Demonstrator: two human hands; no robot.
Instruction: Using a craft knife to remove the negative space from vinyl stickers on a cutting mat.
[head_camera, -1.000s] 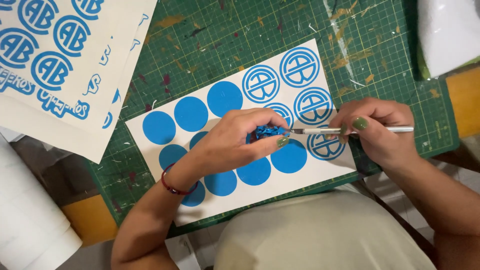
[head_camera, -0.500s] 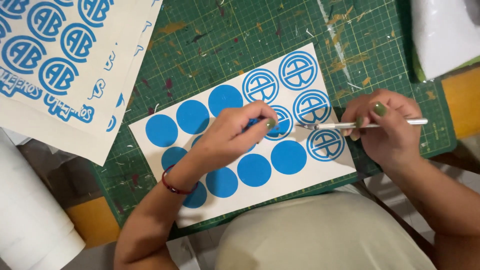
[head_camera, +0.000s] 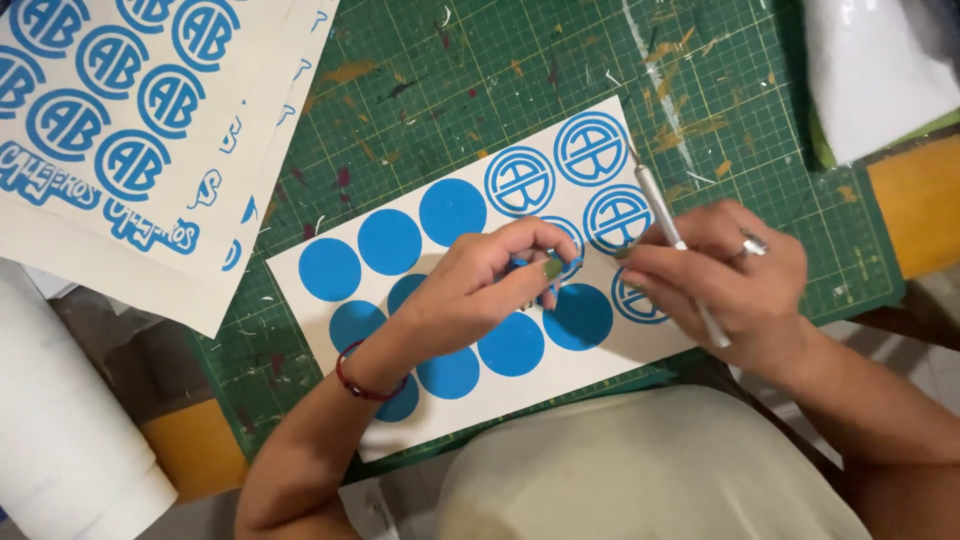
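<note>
Sticker sheet (head_camera: 330, 235) lies mid-mat on our green cutting mat (head_camera: 470, 90) | left hand (head_camera: 480, 290) pinches a blue scrap, steadying the sheet | right hand (head_camera: 730, 280) grips the weeding tool (head_camera: 672, 235), tip raised toward the mat's far edge.

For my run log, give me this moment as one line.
left hand: fingertips pinched over sticker sheet | right hand: holds weeding tool, tip up | sheet on cutting mat
</note>
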